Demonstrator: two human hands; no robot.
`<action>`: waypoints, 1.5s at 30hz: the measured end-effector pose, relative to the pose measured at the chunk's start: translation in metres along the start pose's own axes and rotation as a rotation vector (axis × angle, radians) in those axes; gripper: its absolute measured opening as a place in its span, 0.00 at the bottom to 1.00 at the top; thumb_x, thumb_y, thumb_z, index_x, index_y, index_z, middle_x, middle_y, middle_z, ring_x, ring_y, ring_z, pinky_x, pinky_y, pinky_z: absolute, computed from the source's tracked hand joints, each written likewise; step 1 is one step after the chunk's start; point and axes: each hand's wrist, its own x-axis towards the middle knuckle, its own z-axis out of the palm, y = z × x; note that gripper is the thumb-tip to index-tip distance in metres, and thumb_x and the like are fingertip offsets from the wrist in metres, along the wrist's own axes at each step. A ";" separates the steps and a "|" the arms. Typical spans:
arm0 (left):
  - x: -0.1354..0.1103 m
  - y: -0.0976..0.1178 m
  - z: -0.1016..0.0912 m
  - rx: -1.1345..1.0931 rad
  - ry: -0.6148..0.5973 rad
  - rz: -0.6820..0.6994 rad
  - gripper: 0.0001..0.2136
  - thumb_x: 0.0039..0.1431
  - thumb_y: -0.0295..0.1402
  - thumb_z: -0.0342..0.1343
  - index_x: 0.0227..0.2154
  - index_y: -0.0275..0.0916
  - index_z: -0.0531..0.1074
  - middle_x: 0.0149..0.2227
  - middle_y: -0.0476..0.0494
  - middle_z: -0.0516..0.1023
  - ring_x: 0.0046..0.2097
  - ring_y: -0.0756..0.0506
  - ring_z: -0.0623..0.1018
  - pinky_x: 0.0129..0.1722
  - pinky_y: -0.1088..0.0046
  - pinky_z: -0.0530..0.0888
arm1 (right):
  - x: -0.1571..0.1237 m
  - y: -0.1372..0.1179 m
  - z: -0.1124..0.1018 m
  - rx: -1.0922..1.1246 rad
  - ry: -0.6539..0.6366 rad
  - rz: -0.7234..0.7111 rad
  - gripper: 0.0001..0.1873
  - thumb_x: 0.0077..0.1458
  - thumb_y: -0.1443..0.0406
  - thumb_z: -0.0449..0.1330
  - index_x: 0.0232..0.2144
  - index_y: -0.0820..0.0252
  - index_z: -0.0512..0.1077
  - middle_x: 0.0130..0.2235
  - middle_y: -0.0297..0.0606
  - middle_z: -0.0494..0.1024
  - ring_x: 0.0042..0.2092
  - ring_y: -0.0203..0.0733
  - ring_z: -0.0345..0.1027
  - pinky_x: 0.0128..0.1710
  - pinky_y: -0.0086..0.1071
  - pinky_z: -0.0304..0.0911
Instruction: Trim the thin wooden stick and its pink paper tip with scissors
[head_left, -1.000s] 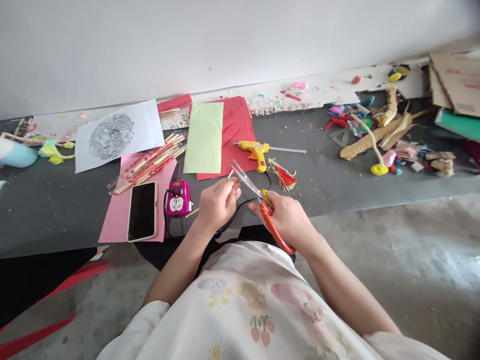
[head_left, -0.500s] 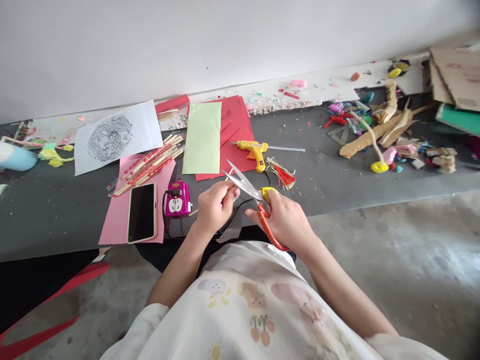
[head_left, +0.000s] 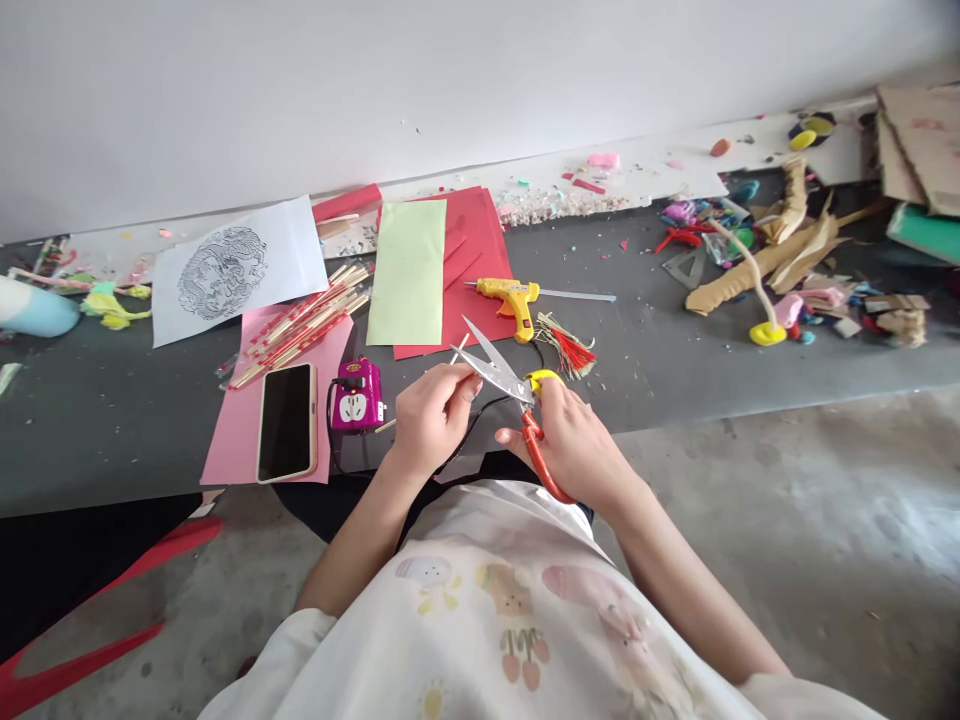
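Note:
My right hand (head_left: 581, 425) holds a pair of scissors (head_left: 506, 378) by its handles, one loop yellow and one orange-red. The blades stand apart and point up and left, passing beside the fingertips of my left hand (head_left: 431, 415). That hand is closed on a thin wooden stick (head_left: 460, 347); its tip shows above the fingers near the lower blade, and a short end shows at the hand's left side. Beyond the hands lie a yellow glue gun (head_left: 514, 298) with a glue stick in its back and a tassel-like bundle (head_left: 568, 347) of red and pale strands.
On the grey table (head_left: 637, 370) lie pale green paper (head_left: 406, 270), red paper (head_left: 480, 225), a printed sheet (head_left: 240, 265), a bundle of sticks (head_left: 307, 325), a phone (head_left: 286, 422) on pink paper and a purple power socket (head_left: 358, 397). Craft scraps (head_left: 817, 300) and cardboard (head_left: 919, 150) crowd the right.
The view has shifted slightly, so most of the table things appear a little farther right. Both hands keep nearly the same pose, and the scissor blades remain apart.

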 end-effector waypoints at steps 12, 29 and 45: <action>-0.004 0.000 0.002 -0.001 0.016 -0.018 0.05 0.59 0.24 0.53 0.35 0.40 0.71 0.31 0.49 0.78 0.33 0.51 0.77 0.34 0.78 0.73 | -0.002 -0.003 0.003 0.008 -0.016 -0.005 0.22 0.56 0.44 0.50 0.32 0.56 0.53 0.32 0.43 0.69 0.39 0.51 0.68 0.31 0.36 0.61; -0.006 0.001 0.005 -0.023 0.044 -0.038 0.04 0.59 0.26 0.54 0.35 0.40 0.71 0.29 0.51 0.77 0.30 0.53 0.75 0.32 0.79 0.72 | -0.002 -0.004 0.002 0.067 -0.017 -0.010 0.23 0.56 0.43 0.49 0.31 0.55 0.53 0.32 0.41 0.69 0.37 0.49 0.67 0.29 0.35 0.60; -0.006 0.000 0.006 0.003 0.041 -0.045 0.03 0.60 0.28 0.54 0.35 0.41 0.71 0.28 0.51 0.76 0.28 0.53 0.74 0.30 0.79 0.71 | -0.002 -0.004 0.000 0.056 -0.023 -0.005 0.22 0.56 0.44 0.51 0.33 0.56 0.55 0.32 0.41 0.70 0.37 0.49 0.68 0.30 0.35 0.59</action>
